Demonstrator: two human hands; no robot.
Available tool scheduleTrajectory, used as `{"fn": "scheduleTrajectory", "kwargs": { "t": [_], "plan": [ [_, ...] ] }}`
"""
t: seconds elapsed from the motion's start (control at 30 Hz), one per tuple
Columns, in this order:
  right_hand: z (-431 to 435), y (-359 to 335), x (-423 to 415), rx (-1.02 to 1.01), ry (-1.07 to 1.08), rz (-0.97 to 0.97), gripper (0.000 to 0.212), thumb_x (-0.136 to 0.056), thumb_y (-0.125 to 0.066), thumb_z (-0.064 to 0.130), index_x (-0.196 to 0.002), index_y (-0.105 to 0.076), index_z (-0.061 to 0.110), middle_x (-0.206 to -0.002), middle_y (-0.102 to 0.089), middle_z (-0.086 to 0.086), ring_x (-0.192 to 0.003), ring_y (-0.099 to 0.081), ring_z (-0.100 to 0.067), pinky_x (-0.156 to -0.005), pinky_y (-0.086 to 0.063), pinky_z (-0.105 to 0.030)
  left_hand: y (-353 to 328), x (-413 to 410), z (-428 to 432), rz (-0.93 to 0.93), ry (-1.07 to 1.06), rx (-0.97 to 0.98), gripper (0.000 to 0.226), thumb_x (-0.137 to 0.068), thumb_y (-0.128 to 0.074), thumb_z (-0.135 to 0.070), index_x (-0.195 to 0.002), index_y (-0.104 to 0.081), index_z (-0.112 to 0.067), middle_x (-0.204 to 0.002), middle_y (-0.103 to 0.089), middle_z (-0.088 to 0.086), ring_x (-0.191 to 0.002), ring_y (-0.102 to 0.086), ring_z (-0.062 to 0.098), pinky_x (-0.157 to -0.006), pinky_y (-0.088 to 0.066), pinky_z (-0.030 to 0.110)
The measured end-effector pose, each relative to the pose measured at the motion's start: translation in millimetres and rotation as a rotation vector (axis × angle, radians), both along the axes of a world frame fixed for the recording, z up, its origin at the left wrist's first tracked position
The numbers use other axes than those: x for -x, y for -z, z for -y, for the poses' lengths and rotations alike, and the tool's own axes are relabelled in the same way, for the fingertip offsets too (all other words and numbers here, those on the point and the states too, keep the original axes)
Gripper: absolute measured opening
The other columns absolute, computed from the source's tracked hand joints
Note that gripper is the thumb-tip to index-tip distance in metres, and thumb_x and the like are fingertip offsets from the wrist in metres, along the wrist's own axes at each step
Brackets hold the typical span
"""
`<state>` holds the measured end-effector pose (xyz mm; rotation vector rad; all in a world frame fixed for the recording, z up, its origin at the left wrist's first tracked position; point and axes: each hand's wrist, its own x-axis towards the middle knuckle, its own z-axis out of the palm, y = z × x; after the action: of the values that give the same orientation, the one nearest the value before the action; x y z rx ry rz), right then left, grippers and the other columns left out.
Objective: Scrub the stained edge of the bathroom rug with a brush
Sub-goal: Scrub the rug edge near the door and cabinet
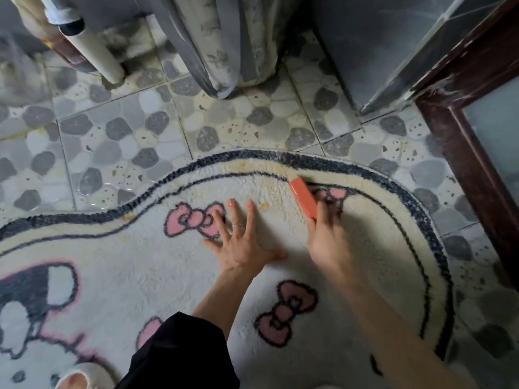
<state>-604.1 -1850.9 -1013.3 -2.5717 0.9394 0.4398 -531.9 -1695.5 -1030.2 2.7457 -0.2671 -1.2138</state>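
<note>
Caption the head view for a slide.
The right hand holds an orange brush against the stained edge of the rug; the left hand presses flat beside it.

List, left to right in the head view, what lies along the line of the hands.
Pink bow → left hand flat on the rug → orange brush, gripped by the right hand → rug's dark border → wooden door frame.
</note>
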Motion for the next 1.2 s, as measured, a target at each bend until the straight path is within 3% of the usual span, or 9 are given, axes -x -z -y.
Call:
{"fn": "scheduleTrajectory", "kwargs": {
  "t": [0.1,0.23,0.3,0.57,0.73,0.83,0.9,1.03,1.2],
  "plan": [
    [-1.0,-18.0,68.0,-0.069,-0.019,-0.096,0.062,-0.106,-0.013,0.045,-0.138,-0.051,0.009,-0.086,-0.063,-0.008,-0.059,-0.056,-0.021,-0.049,-0.045,-0.030,-2.6,-2.3,4.1,-0.004,0.020,-0.029,0.142,-0.058,-0.064,-0.090,-0.147,0.035,-0.042,-0.154,0.046,0.000,-0.141,0.039,0.041,-0.110,-0.002,0.079],
    [14.5,-4.4,-9.1,-0.072,-0.007,-0.043,0.048,-0.107,-0.032,0.037,-0.150,-0.030,0.014,-0.118,-0.061,-0.020,-0.091,-0.062,-0.035,-0.073,-0.046,-0.041,-2.5,-0.5,7.3,-0.007,0.014,-0.032,0.135,-0.068,-0.066,-0.083,-0.145,0.036,-0.043,-0.155,0.044,0.002,-0.142,0.037,0.042,-0.110,-0.002,0.079],
    [14.4,4.4,-58.4,-0.029,-0.016,0.006,0.045,-0.107,-0.034,0.036,-0.144,-0.036,0.010,-0.116,-0.064,-0.022,-0.099,-0.065,-0.039,-0.072,-0.045,-0.041,-0.7,-1.5,5.6,-0.016,0.001,-0.020,0.135,-0.065,-0.065,-0.086,-0.146,0.035,-0.044,-0.154,0.044,0.000,-0.142,0.038,0.040,-0.111,0.000,0.078],
    [-0.7,-17.8,61.6,-0.128,0.045,-0.082,0.045,-0.099,-0.024,0.054,-0.106,-0.041,0.013,-0.064,-0.049,0.003,-0.055,-0.058,-0.021,-0.042,-0.026,-0.026,-1.6,-2.2,2.8,-0.005,0.020,-0.013,0.139,-0.058,-0.062,-0.091,-0.146,0.036,-0.045,-0.151,0.049,-0.002,-0.138,0.044,0.037,-0.110,0.006,0.077],
    [10.0,18.7,-39.0,-0.135,0.115,-0.098,0.045,-0.106,-0.034,0.041,-0.137,-0.037,0.009,-0.099,-0.066,-0.015,-0.079,-0.063,-0.031,-0.060,-0.037,-0.030,-5.7,-0.5,8.9,-0.011,-0.016,-0.018,0.117,-0.086,-0.068,-0.045,-0.147,0.032,-0.046,-0.156,0.043,-0.001,-0.142,0.039,0.037,-0.110,0.003,0.078],
    [16.1,20.0,-79.5,-0.158,0.108,-0.044,0.040,-0.105,-0.034,0.042,-0.129,-0.041,0.009,-0.085,-0.063,-0.008,-0.067,-0.060,-0.027,-0.052,-0.036,-0.031,-2.4,-0.8,0.9,0.002,-0.031,0.024,0.120,-0.079,-0.067,-0.068,-0.145,0.031,-0.052,-0.152,0.046,-0.008,-0.142,0.040,0.032,-0.112,0.005,0.075],
    [13.0,18.6,-42.2,-0.138,0.106,-0.021,0.043,-0.105,-0.034,0.044,-0.133,-0.040,0.012,-0.096,-0.066,-0.012,-0.068,-0.057,-0.027,-0.055,-0.037,-0.031,-0.8,-1.7,-9.3,-0.004,0.000,0.048,0.122,-0.070,-0.065,-0.082,-0.145,0.028,-0.056,-0.149,0.048,-0.013,-0.142,0.040,0.029,-0.112,0.008,0.073],
    [-2.0,-3.5,54.2,-0.246,0.109,-0.158,0.036,-0.103,-0.031,0.050,-0.118,-0.040,0.019,-0.080,-0.064,-0.004,-0.053,-0.048,-0.015,-0.052,-0.046,-0.033,-0.4,-2.5,-9.9,0.035,0.009,0.057,0.118,-0.073,-0.063,-0.080,-0.149,0.024,-0.054,-0.154,0.043,-0.013,-0.144,0.038,0.029,-0.116,0.007,0.070],
    [17.0,17.1,-43.3,-0.063,-0.019,-0.071,0.035,-0.105,-0.034,0.043,-0.125,-0.037,0.014,-0.087,-0.066,-0.010,-0.059,-0.057,-0.024,-0.044,-0.032,-0.028,1.2,-1.7,0.5,0.029,-0.038,0.023,0.121,-0.072,-0.067,-0.077,-0.150,0.022,-0.052,-0.156,0.040,-0.011,-0.146,0.035,0.033,-0.117,0.008,0.069]
  ]
}}
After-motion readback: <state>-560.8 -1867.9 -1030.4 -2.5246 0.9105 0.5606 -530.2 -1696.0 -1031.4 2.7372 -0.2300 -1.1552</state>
